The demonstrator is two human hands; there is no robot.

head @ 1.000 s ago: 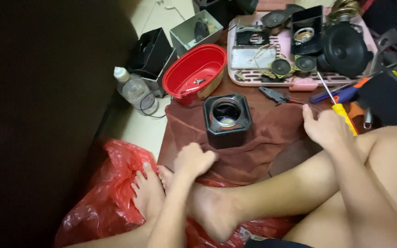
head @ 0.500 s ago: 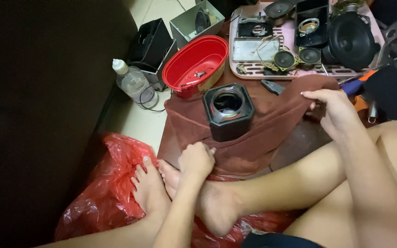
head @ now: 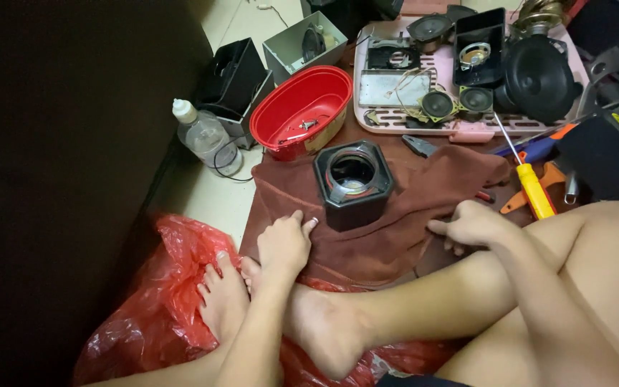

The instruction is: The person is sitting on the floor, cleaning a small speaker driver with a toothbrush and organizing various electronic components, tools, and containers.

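a: where did the hands sit?

b: the left hand (head: 284,244) lay palm down on the near left edge of the brown cloth (head: 388,215), wrist bent, forearm crossing the feet (head: 266,315). its fingers (head: 302,222) were loosely spread and flat, holding nothing but pressing the fabric.

a: and the other?

b: the right hand (head: 471,226) rested on the cloth's right edge, knuckles up, fingers curled narrow, seemingly pinching a fold. the arm ran back over the raised leg.

a: what stood between them?

b: a black speaker housing (head: 354,183), upright on the cloth, round opening facing up, touched by neither hand.

a: around it?

b: a red tub (head: 302,107) just behind, a pink tray (head: 460,129) of speaker parts, a yellow-handled screwdriver (head: 528,179) near the right hand, a clear bottle (head: 202,132) on the floor, a red plastic bag (head: 152,287) under the feet.
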